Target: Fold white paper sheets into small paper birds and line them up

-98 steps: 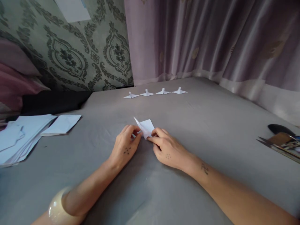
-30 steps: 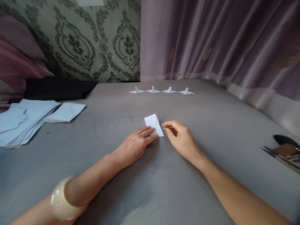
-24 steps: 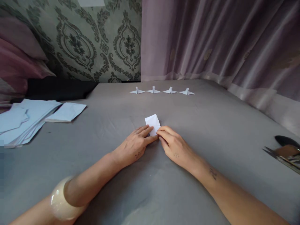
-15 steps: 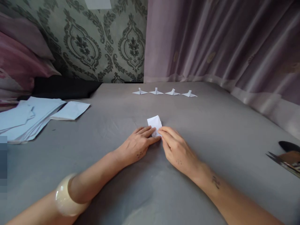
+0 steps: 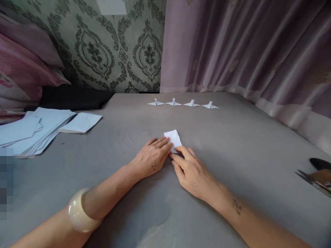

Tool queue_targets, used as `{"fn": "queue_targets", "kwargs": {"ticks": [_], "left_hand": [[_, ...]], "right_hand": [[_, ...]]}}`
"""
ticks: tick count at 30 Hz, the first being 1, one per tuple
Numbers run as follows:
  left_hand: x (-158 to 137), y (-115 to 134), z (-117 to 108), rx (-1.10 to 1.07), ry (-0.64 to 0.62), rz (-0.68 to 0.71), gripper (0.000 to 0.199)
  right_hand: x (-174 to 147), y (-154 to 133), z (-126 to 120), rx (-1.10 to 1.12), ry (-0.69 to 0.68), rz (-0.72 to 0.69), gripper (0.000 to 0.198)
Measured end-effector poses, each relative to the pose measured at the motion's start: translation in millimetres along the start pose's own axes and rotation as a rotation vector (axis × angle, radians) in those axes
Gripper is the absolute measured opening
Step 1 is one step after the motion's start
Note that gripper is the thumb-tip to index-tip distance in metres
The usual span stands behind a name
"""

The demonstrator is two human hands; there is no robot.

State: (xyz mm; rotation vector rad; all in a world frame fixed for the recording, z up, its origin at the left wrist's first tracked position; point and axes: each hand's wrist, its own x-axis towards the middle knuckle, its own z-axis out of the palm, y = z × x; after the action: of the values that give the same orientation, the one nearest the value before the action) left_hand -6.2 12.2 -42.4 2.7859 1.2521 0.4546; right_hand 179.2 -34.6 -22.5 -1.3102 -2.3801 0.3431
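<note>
A small white folded paper (image 5: 173, 137) lies on the grey surface between my hands, one corner pointing away from me. My left hand (image 5: 153, 155) covers its left edge, fingers together and pressing it down. At the lower right edge, my right hand (image 5: 190, 168) has its forefinger and middle finger on the paper, with the thumb tucked below. The near corner is hidden under the fingers. Beyond it, several white folded paper birds (image 5: 173, 102) stand in a row. A cream bangle (image 5: 81, 212) circles my left forearm.
Stacked white paper sheets (image 5: 33, 132) lie at the left, beside a smaller white folded piece (image 5: 82, 122). Scissors (image 5: 311, 181) rest at the right edge. A black cloth (image 5: 72, 97) lies at the far left; a mauve curtain (image 5: 232, 48) borders the right and back.
The paper has turned slightly. My right fingers have slid down and left along its near edge, and my left thumb has drawn in. The view has shifted a little.
</note>
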Motion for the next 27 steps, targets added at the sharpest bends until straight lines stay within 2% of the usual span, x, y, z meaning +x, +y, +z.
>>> {"fn": "queue_targets", "kwargs": {"ticks": [6,9,11,15,17,20,21,24,27], "left_hand": [[8.9,-11.6,-2.7,0.103,-0.054,-0.182,0.043],[10.1,-16.4,-4.2,0.131,-0.029,-0.233,0.043],[8.9,-17.6,-4.9,0.121,0.040,-0.196,0.039],[5.3,-14.6,-4.7,0.018,0.172,0.011,0.030],[4.1,-12.1,-3.8,-0.017,0.174,0.067,0.026],[3.5,-10.1,-2.7,-0.037,0.148,0.075,0.022],[3.6,-9.9,-2.7,-0.047,0.146,0.068,0.021],[4.2,-10.1,-3.5,-0.074,0.155,0.040,0.019],[4.3,-9.6,-4.5,-0.084,0.148,0.023,0.017]], "right_hand": [[0.0,-0.1,0.9,-0.028,-0.019,0.009,0.029],[0.5,0.1,0.7,-0.021,-0.010,0.010,0.028],[0.7,-0.2,0.0,-0.009,-0.003,0.005,0.027],[1.7,1.9,-1.0,0.054,0.029,0.002,0.025],[3.5,7.2,-0.6,0.108,0.061,-0.001,0.025],[7.8,21.0,0.3,0.218,0.128,-0.021,0.027],[9.4,26.2,0.3,0.245,0.184,0.005,0.026],[12.8,38.8,-0.5,0.237,0.376,0.200,0.021],[13.7,41.2,-2.0,0.227,0.362,0.307,0.019]]}}
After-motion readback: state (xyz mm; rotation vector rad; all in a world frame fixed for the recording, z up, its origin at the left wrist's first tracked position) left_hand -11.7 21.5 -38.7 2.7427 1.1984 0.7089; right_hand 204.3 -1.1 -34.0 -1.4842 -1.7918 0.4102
